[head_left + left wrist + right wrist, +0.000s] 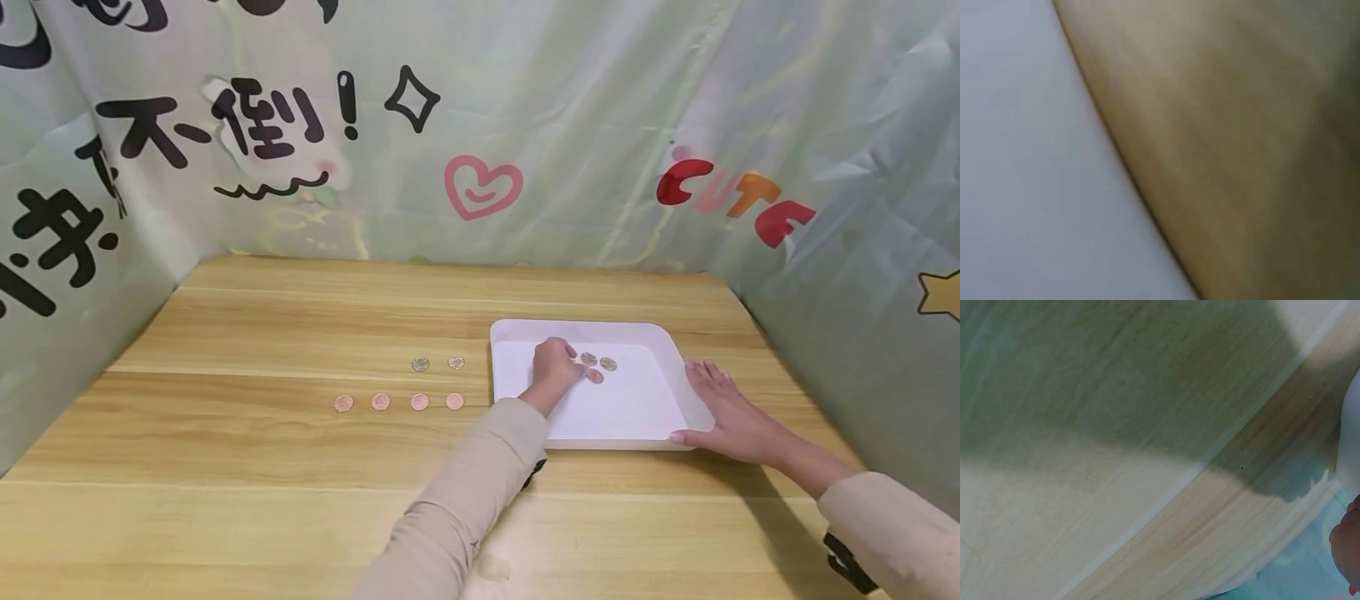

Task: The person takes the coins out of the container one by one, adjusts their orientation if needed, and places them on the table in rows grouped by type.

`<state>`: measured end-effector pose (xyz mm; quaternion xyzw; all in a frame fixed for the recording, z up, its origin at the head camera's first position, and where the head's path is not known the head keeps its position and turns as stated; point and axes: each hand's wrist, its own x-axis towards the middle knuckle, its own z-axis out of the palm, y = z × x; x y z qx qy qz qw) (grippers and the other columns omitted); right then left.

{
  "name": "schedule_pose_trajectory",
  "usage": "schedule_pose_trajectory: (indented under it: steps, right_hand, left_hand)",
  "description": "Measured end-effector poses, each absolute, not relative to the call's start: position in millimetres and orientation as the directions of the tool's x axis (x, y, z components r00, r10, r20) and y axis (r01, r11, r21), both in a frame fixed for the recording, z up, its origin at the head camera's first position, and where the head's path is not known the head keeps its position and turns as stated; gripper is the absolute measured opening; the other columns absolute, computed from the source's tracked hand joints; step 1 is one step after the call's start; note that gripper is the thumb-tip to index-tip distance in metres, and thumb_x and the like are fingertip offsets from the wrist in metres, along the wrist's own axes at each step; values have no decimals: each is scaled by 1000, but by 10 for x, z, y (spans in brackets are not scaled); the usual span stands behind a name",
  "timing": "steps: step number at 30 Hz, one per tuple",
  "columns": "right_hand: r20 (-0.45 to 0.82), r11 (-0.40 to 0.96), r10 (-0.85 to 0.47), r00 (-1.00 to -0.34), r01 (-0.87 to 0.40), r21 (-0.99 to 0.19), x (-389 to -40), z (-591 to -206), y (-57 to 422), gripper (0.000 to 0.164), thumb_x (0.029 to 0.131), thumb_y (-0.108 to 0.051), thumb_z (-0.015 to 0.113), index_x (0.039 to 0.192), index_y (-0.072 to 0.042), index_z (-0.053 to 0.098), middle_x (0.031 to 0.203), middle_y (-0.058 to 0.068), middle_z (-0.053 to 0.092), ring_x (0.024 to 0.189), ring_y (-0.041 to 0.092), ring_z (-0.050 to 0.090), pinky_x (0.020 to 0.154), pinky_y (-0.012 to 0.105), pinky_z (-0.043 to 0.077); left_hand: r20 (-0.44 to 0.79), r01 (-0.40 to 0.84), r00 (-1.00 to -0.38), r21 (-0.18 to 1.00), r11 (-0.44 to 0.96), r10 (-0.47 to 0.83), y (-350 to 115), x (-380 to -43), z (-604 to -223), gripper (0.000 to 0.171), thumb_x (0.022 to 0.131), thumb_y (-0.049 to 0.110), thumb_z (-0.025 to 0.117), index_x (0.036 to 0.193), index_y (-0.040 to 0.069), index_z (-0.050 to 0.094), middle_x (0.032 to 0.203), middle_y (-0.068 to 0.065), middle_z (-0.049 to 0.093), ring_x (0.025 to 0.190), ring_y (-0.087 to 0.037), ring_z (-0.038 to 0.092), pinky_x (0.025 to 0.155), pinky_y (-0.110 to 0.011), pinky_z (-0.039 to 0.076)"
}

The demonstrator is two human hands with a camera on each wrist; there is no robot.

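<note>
In the head view a white tray (615,421) lies on the right half of the table. My left hand (553,367) reaches into it, fingers curled, fingertips right beside two silvery coins (608,364) and a copper-coloured coin (595,377). I cannot tell whether a coin is pinched between those fingertips. My right hand (731,417) rests against the tray's right front corner, its fingers extended along the right side and thumb at the front rim. The right wrist view catches part of a hand (1346,540) beside the white tray edge (1350,437).
Left of the tray, two silvery coins (420,364) lie above a row of several copper-coloured coins (381,402). A printed cloth (585,192) hangs behind and beside the wooden table (225,450). In the left wrist view, blurred white tray surface (1035,162) borders the wood.
</note>
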<state>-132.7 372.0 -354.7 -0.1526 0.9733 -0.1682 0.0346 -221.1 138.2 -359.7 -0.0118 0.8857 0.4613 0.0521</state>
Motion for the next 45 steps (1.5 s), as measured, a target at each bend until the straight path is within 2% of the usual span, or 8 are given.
schedule_pose_trajectory:
  steps: [5,12,17,22,31,36,41,45]
  right_hand:
    - [-17,897,-308,-951,-284,-339,-1327,-3550,3723,105,77,-43,70,142,14,10,147,36,13,139,46,-3,115,52,-5]
    - [-8,897,-316,-949,-296,-329,-1332,-3550,3724,105,77,-43,70,141,15,11,145,38,14,139,47,-1,116,45,-10]
    - [-12,895,-315,-949,-293,-336,-1330,-3547,3718,105,77,-43,70,141,15,11,145,38,14,139,47,-1,115,48,-9]
    - [-6,894,-320,-947,-300,-333,-1327,-3549,3715,105,77,-43,70,140,17,12,145,39,14,139,48,-1,115,43,-13]
    - [-4,893,-323,-946,-304,-331,-1321,-3547,3712,104,77,-43,70,141,16,12,145,38,14,139,47,-1,115,42,-12]
    - [-11,896,-319,-948,-297,-331,-1317,-3547,3708,105,77,-43,69,141,15,11,145,38,14,139,46,-3,115,41,-13]
    - [-15,897,-318,-948,-295,-329,-1319,-3543,3704,105,77,-43,69,141,16,11,145,38,14,139,46,-3,115,40,-14]
    - [-22,899,-316,-949,-292,-328,-1323,-3533,3701,105,77,-44,69,141,15,10,145,38,13,139,47,-3,115,43,-13]
  left_hand:
    - [-143,-95,-989,777,623,27,1387,-2223,-3597,21,73,6,75,92,1,67,95,-10,69,91,-22,64,80,-25,52]
    - [-121,-72,-992,714,696,21,1442,-2240,-3624,13,75,4,73,86,2,67,86,-9,70,84,-20,67,73,-23,54]
    - [-118,-69,-993,689,722,17,1448,-2234,-3631,24,71,6,78,91,0,67,90,-11,71,85,-21,67,75,-23,54]
    - [-120,-51,-992,659,751,38,1417,-2226,-3610,29,68,10,81,91,1,66,90,-11,70,85,-20,66,76,-22,53]
    - [-170,-46,-981,668,743,92,1307,-2189,-3524,25,74,6,74,96,-3,64,92,-13,68,85,-22,65,79,-24,53]
    - [-208,-78,-972,727,683,110,1268,-2159,-3489,25,75,8,74,95,-4,63,89,-14,68,72,-18,60,68,-22,53]
    - [-212,-92,-970,772,629,118,1189,-2131,-3408,13,78,10,72,80,-2,69,79,-11,70,55,-12,53,47,-18,41]
    - [-175,-39,-968,816,576,181,1047,-2106,-3343,10,80,7,70,74,-1,71,69,-11,71,47,-9,52,42,-15,36]
